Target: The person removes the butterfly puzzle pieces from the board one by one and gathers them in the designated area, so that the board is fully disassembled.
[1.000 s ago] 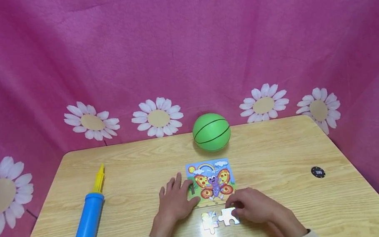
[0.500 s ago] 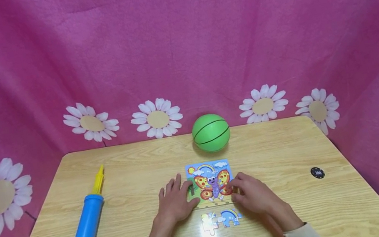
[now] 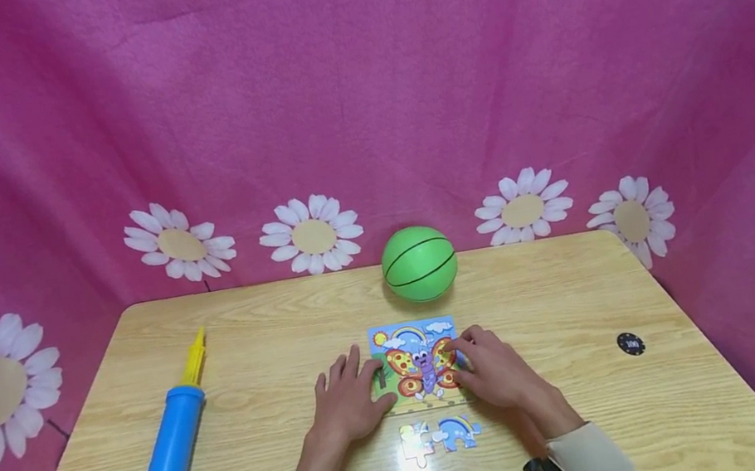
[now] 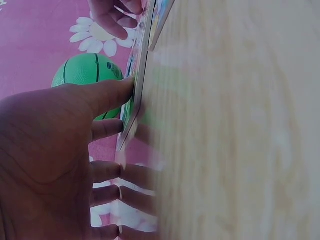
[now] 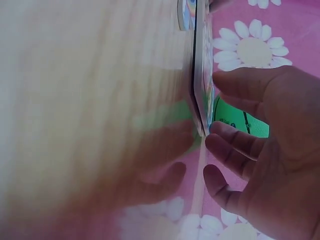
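Observation:
My left hand [image 3: 346,401] lies spread at the left side of the butterfly jigsaw puzzle [image 3: 412,335]. Its thumb rests on the puzzle's face near the lower left corner, as the left wrist view also shows for the thumb [image 4: 112,95]. Across from it, my right hand [image 3: 501,369] has its thumb and index finger over the right edge of the puzzle. Seen from the right wrist, the fingers of that hand [image 5: 285,135] are loosely bent along the puzzle's edge [image 5: 200,95]. Below the puzzle lie two loose jigsaw pieces, a sun piece [image 3: 416,441] and a rainbow piece [image 3: 458,432].
A green ball [image 3: 419,263] stands behind the puzzle, by the far table edge. On the left lies a blue and yellow hand pump [image 3: 172,453]. A black poker chip [image 3: 631,344] is at the right. Pink cloth [image 3: 352,88] with daisies hangs around the wooden table [image 3: 271,321].
My right hand has left the rainbow piece and moved up to the right edge of the butterfly puzzle. The left hand stays in place at the puzzle's left side.

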The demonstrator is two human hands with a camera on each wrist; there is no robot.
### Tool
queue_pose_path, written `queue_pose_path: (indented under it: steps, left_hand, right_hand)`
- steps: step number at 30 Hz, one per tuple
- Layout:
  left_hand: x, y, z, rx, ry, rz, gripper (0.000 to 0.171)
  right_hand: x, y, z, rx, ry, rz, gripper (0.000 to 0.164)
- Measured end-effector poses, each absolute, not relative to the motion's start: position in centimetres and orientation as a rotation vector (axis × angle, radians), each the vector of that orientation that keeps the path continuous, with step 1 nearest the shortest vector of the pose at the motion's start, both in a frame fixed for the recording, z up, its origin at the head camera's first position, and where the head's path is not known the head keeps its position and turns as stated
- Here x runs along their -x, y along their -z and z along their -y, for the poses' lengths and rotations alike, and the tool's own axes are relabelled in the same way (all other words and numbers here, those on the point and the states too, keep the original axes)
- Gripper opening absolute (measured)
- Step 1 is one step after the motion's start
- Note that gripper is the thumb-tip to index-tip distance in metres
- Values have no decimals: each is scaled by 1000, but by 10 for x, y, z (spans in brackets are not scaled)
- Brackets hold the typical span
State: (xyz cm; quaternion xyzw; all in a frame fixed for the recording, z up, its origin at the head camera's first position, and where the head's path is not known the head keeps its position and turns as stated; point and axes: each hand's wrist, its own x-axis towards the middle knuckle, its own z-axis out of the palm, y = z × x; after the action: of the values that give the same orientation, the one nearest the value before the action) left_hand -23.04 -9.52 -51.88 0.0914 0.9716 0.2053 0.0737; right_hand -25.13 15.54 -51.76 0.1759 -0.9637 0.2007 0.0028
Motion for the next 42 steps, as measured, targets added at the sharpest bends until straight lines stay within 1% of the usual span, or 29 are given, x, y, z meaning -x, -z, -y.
queue_pose_path:
  steps: [6, 15, 22, 30, 37, 42]
  left_hand:
    - [232, 519, 95, -260, -624, -2911, 56]
    - [230, 521, 95, -262, -625, -2894, 57]
    - [231, 522, 95, -258, -627, -2901, 56]
    - [232, 523, 95, -262, -616, -2910, 56]
    - [232, 523, 96, -255, -615, -2914, 56]
    - [233, 524, 96, -268, -614, -2918, 56]
  right_hand:
    - [262, 518, -148, -514, -644, 3073, 33]
    - [273, 521, -141, -524, -617, 3095, 38]
    - [281, 521, -138, -526, -603, 3097, 35]
    - [289, 520, -134, -505, -575, 3112, 26]
    - [290, 520, -132, -449, -633, 3132, 23]
    - [288, 520, -133, -467, -636, 3094, 21]
